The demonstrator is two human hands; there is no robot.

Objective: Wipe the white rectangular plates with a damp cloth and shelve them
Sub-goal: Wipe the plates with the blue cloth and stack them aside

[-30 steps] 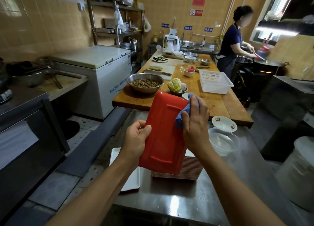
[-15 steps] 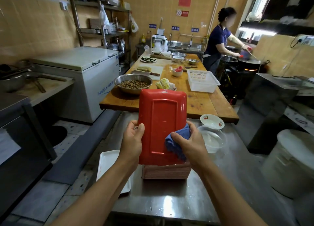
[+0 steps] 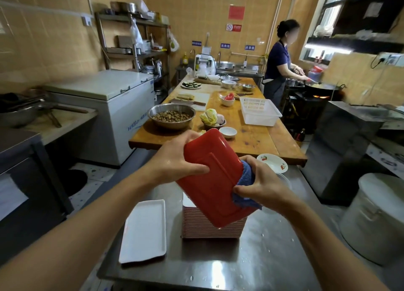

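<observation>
While the red-backed rectangular plate (image 3: 215,177) is held tilted in the air above the plate stack (image 3: 209,228), its red underside faces the camera; top edge leans left, away from the wearer. Left hand (image 3: 175,159) clamped on the plate's upper-left edge, thumb across the back, fingers curled over the far end. Right hand (image 3: 262,184) closed on a blue cloth (image 3: 246,187), pressing it against the plate's right edge; the cloth wraps round that edge, so the front face isn't visible.

Stack: many red-and-white edged plates, standing on the steel table (image 3: 273,258), directly under the held plate. Just left of the stack: one white rectangular plate (image 3: 144,230), lying flat, face up, at the table's left edge. Right of the stack, behind the right hand: a clear plastic bowl, mostly hidden, and a small floral saucer (image 3: 273,162) beyond it.

Beyond the stack: wooden prep table (image 3: 258,137) with a steel bowl of nuts (image 3: 171,117) and a white plastic basket (image 3: 260,113). Further beyond, to the right: a person in a dark top (image 3: 277,65) at a wok.
</observation>
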